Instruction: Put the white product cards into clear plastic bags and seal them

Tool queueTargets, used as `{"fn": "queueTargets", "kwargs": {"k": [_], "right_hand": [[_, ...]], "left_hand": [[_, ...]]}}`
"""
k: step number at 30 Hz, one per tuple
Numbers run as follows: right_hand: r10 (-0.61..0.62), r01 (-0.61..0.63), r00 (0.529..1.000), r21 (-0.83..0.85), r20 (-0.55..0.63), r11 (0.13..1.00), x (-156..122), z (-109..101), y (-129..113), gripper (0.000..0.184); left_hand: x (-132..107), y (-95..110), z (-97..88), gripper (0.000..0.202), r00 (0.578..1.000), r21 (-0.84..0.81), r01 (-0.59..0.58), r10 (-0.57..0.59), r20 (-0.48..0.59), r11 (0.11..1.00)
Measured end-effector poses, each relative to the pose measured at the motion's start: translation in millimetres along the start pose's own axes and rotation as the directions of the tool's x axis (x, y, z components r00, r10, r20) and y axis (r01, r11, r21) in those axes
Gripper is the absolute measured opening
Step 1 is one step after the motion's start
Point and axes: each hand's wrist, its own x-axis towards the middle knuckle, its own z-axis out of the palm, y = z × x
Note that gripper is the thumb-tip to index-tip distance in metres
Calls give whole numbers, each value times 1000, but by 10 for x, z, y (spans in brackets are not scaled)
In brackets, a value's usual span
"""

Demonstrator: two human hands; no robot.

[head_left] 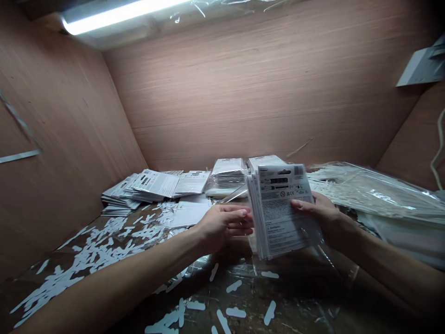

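My right hand (323,215) grips a thick stack of white printed packaging cards (280,211), held upright a little above the table, thumb across the front card. My left hand (224,225) is at the stack's left edge, fingers curled against the cards' side. The front card shows small printed text, symbols and a barcode. More piles of the same cards (153,185) lie fanned out at the back left, and two squared-up piles (229,174) stand behind the held stack.
Several small white paper cut-outs (100,246) litter the dark table, thickest at the left and front. A clear plastic bag of white strips (368,190) lies at the right. Wooden walls enclose the left, back and right; a light tube (118,14) glows overhead.
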Motion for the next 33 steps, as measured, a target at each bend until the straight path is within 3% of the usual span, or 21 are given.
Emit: {"fn": "queueTargets", "kwargs": {"k": [6, 8, 10, 13, 15, 17, 20, 24, 26, 29, 31, 33], "right_hand": [[-2, 5, 998, 49, -65, 999, -17, -297, -98, 39], [23, -22, 1000, 83, -3, 996, -49, -382, -128, 38], [66, -78, 989, 88, 135, 993, -66, -419, -138, 39], [152, -160, 904, -12, 400, 987, -28, -389, -116, 39], [202, -173, 836, -104, 510, 979, 21, -332, -92, 40], [226, -157, 794, -169, 565, 973, 55, -262, -80, 44], [252, -153, 767, -214, 590, 965, 39, -149, -96, 57], [293, -203, 755, -215, 587, 955, -53, -10, -154, 85], [308, -214, 751, -226, 584, 950, -83, 39, -171, 102], [279, -183, 782, -223, 558, 958, -82, 64, -162, 133], [236, -145, 800, -204, 551, 968, -64, 51, -148, 143], [209, -127, 811, -184, 547, 975, -47, 34, -145, 142]], "left_hand": [[82, 195, -211, 12, 975, -30, -148, 141, -170, 989], [99, 262, -257, 9, 965, -30, -183, 173, -197, 983], [103, 304, -274, 5, 957, -26, -212, 203, -205, 977], [91, 321, -260, 2, 951, -4, -249, 243, -191, 969], [75, 316, -237, 5, 948, 29, -267, 268, -172, 963], [51, 315, -205, 11, 943, 69, -287, 295, -154, 955], [-9, 343, -137, 22, 923, 146, -339, 358, -140, 929], [-132, 432, -17, 27, 894, 263, -375, 422, -151, 889], [-195, 475, 36, 27, 902, 301, -363, 413, -124, 882], [-271, 518, 90, 28, 918, 320, -353, 392, -65, 879], [-313, 537, 114, 29, 925, 334, -341, 376, -44, 879], [-355, 556, 135, 29, 934, 380, -321, 357, -28, 867]]}}
